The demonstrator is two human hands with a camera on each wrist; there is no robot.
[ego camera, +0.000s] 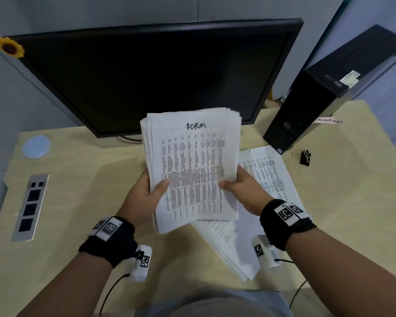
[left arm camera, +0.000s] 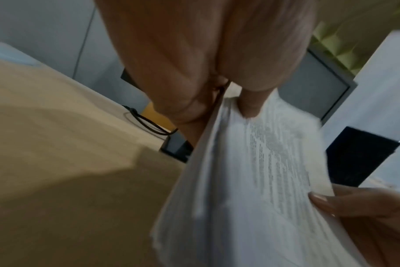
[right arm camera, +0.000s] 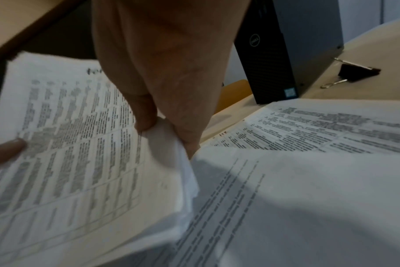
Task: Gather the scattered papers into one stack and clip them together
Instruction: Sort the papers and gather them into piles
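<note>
I hold a thick sheaf of printed papers point(ego camera: 192, 165), marked "FORM" on top, lifted off the desk in front of the monitor. My left hand point(ego camera: 146, 193) grips its left edge, thumb on the top sheet, fingers underneath. My right hand point(ego camera: 240, 186) grips the right edge the same way. The wrist views show each thumb pressing the sheaf point(left arm camera: 251, 180) point(right arm camera: 80, 153). More printed sheets point(ego camera: 261, 202) point(right arm camera: 297, 180) lie spread on the desk under and to the right of my right hand. A black binder clip point(ego camera: 305, 157) point(right arm camera: 354, 72) rests on the desk at the right, beside the computer tower.
A large dark monitor point(ego camera: 156, 76) stands just behind the sheaf. A black computer tower point(ego camera: 318, 99) stands at the back right. A white round disc point(ego camera: 36, 146) and a metal socket panel point(ego camera: 31, 207) sit on the left of the wooden desk point(ego camera: 78, 179).
</note>
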